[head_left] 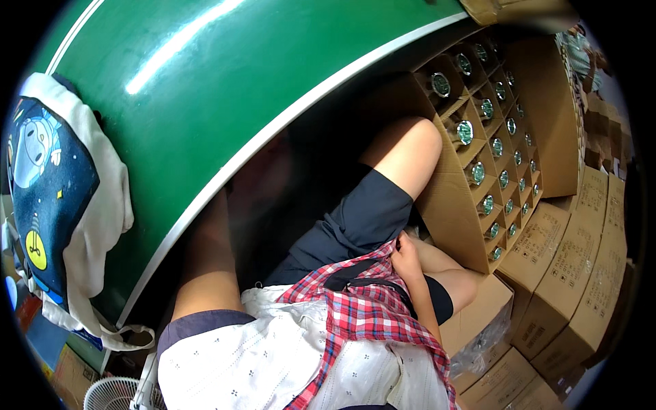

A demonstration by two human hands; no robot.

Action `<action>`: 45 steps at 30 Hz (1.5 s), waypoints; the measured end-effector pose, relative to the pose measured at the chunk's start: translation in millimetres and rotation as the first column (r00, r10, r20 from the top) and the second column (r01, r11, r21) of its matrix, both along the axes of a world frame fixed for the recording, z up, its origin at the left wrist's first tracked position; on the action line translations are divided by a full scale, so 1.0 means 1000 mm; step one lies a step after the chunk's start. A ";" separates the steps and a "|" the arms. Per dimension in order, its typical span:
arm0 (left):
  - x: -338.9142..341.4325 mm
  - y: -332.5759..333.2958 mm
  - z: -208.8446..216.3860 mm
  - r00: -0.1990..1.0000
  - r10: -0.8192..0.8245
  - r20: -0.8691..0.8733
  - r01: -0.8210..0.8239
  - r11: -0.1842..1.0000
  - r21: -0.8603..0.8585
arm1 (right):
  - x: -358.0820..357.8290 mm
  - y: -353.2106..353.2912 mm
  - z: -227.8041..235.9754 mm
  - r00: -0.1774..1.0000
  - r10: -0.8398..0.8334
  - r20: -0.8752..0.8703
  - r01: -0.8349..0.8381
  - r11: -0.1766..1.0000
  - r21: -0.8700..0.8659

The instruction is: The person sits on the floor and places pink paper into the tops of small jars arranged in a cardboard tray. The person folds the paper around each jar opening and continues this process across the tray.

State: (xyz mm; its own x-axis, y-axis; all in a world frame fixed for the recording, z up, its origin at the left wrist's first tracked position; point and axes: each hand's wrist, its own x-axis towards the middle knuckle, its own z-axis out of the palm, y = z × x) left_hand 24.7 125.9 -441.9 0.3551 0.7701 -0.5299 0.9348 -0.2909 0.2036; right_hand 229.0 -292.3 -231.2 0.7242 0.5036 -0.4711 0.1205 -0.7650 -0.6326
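Note:
My right hand (406, 258) lies over my lap beside my thigh, its fingers curled on the edge of a red plaid cloth (372, 311). My left arm (210, 263) reaches down past the white edge of a green table (225, 89) into the dark beneath it. The left hand is lost in shadow there; a dim reddish blur is all that shows. Right of my knee stands a large open carton (441, 205) with cardboard dividers. A round, shiny glass-like end (465, 132) shows in each of its many cells.
Closed brown cartons (564, 273) are stacked at the right, with clear plastic wrap (482, 345) beside them. A white and dark blue printed cloth (113, 184) hangs over the table's left side. A white fan (113, 395) stands at lower left. Another person (581, 58) is at far right.

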 end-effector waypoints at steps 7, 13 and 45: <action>-0.010 0.003 0.007 1.000 0.002 -0.010 -0.001 1.000 0.017 | 0.004 0.006 0.003 0.996 0.089 0.006 -0.089 0.996 -0.032; -0.007 0.008 0.017 1.000 -0.024 0.004 0.023 0.999 0.029 | 0.007 0.013 0.000 0.994 0.104 -0.020 -0.104 0.994 -0.009; -0.019 -0.004 0.102 0.994 -0.074 0.086 0.074 0.997 0.003 | 0.019 -0.009 -0.034 0.993 0.106 -0.055 -0.094 0.977 0.190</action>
State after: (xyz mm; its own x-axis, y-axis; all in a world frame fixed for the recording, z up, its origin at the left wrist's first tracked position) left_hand 5.5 121.7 -340.4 0.4553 0.7400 -0.4951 0.8898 -0.3586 0.2822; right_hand 247.9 -301.3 -265.3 0.6372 0.6550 -0.4062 0.1445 -0.6192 -0.7719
